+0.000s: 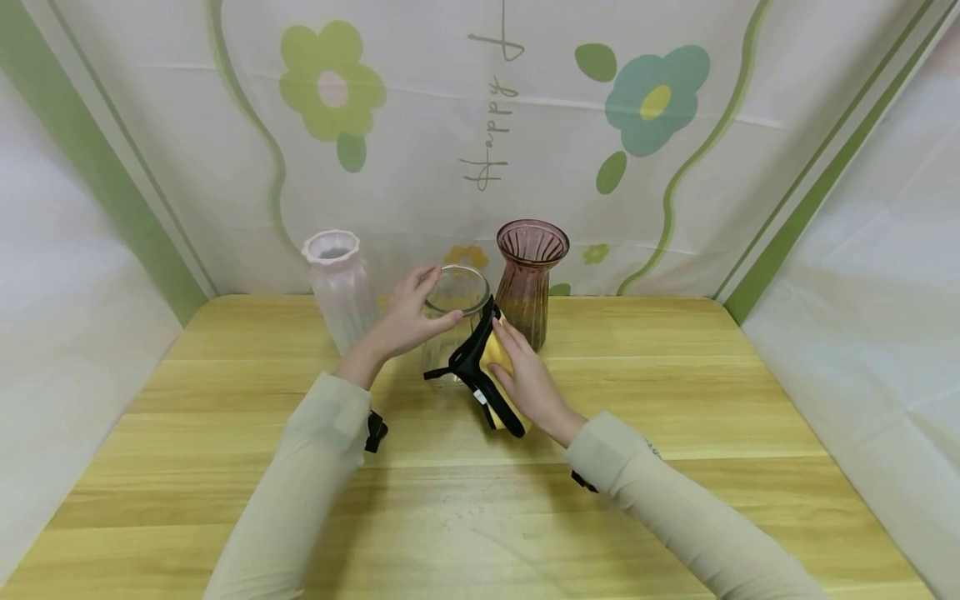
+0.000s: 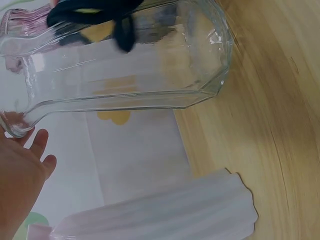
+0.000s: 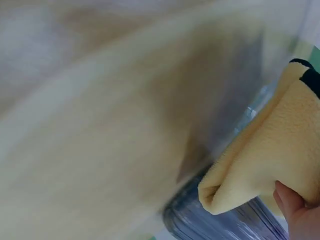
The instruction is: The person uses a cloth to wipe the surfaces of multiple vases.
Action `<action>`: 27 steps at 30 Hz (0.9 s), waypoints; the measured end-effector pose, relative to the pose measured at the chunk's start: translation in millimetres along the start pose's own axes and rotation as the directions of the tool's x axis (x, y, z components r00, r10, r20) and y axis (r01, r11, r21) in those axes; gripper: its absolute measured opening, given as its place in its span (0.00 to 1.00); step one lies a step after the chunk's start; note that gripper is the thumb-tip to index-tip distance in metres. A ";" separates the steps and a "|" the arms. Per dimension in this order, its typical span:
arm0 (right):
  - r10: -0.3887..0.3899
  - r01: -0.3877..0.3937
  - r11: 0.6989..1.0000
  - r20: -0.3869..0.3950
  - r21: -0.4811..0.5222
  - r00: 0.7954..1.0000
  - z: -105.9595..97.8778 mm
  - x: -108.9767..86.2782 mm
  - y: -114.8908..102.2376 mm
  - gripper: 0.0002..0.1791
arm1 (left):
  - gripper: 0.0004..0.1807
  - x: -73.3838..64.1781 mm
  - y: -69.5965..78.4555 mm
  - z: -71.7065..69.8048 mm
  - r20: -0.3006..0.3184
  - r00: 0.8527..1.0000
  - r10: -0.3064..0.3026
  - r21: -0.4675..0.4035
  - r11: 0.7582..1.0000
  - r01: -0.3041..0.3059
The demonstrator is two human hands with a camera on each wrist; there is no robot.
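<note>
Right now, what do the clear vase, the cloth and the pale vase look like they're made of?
The clear vase looks like smooth, shiny glass: you can see through it. The cloth seems soft, fuzzy fabric, because its yellow side looks furry; the fiber is unclear. The pale vase could be glass or ceramic, since it looks cloudy with a soft shine.

The left hand (image 1: 405,318) spreads, thumb parted from its fingers (image 1: 427,285); the right hand (image 1: 534,387) grips, thumb nearer the body than its fingers. Behind the fingers, sleeved forearms (image 1: 288,500) slant inward.
</note>
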State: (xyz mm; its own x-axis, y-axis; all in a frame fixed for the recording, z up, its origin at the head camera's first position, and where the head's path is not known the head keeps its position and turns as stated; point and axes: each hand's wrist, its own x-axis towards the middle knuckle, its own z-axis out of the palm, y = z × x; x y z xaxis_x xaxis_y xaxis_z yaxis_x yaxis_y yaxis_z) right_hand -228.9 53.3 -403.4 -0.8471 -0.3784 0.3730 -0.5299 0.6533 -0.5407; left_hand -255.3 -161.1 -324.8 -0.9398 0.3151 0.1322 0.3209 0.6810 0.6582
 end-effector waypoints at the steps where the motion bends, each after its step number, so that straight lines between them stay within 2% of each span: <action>1: -0.008 0.008 1.000 -0.018 0.008 1.000 -0.9 1.9 -1.7 0.37 | 0.49 0.0 -0.2 -0.1 0.003 1.000 0.000 -0.002 1.000 0.000; 4: -0.015 0.017 1.000 -0.056 0.026 0.998 -3.1 5.4 -5.7 0.37 | 0.49 0.2 -1.0 0.3 0.010 1.000 0.003 -0.003 1.000 -0.003; 7: -0.005 0.007 1.000 -0.059 0.024 0.998 -3.4 5.8 -6.9 0.37 | 0.49 0.3 -1.5 1.1 0.015 1.000 0.004 -0.001 1.000 -0.004; 13: 0.015 -0.015 1.000 -0.009 -0.007 1.000 -1.3 0.5 -2.7 0.36 | 0.51 0.7 -1.8 2.9 0.011 1.000 -0.017 -0.026 1.000 0.018; 17: 0.061 -0.059 0.998 0.061 -0.033 0.996 -0.4 -5.1 2.0 0.37 | 0.54 1.9 -1.2 4.7 -0.006 0.999 -0.045 -0.051 0.998 0.045; 21: 0.101 -0.092 0.993 0.128 -0.072 0.987 -0.1 -8.8 6.4 0.36 | 0.54 2.4 -0.7 5.8 -0.023 0.999 -0.049 -0.038 0.998 0.048; 27: 0.080 -0.072 0.995 0.125 -0.069 0.989 0.7 -8.7 8.8 0.37 | 0.52 1.6 -0.7 4.2 -0.033 0.998 -0.049 -0.005 0.999 0.049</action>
State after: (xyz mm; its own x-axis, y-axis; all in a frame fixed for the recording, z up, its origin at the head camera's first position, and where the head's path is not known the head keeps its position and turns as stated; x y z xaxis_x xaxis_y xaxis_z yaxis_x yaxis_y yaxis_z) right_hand -226.3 61.8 -411.9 -0.8850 -0.4039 0.2315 -0.4638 0.7225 -0.5126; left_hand -256.5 -158.3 -328.1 -0.9578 0.2592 0.1240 0.2738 0.6923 0.6676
